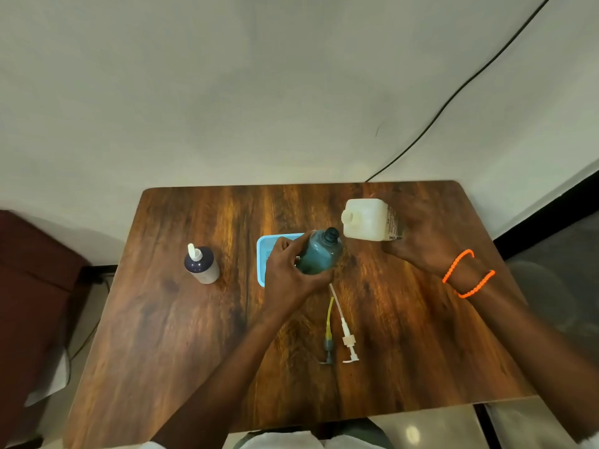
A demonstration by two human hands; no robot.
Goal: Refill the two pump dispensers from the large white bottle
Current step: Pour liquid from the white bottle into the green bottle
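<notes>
My left hand (291, 270) grips a dark teal dispenser bottle (321, 252) near the table's middle; its neck is open, with no pump on it. My right hand (418, 236) holds the large white bottle (369, 220) tipped on its side, its uncapped mouth pointing left toward the teal bottle, a little apart from it. Two removed pump heads lie on the table in front of the teal bottle: a yellow-tubed grey one (329, 332) and a white one (346, 335). A second dispenser (202, 264), dark blue and white with its white top on, stands at the left.
A light blue tray (264, 254) sits behind my left hand on the wooden table (162, 335). A black cable (453, 98) runs along the wall to the table's back edge. A dark red seat (29, 286) stands to the left.
</notes>
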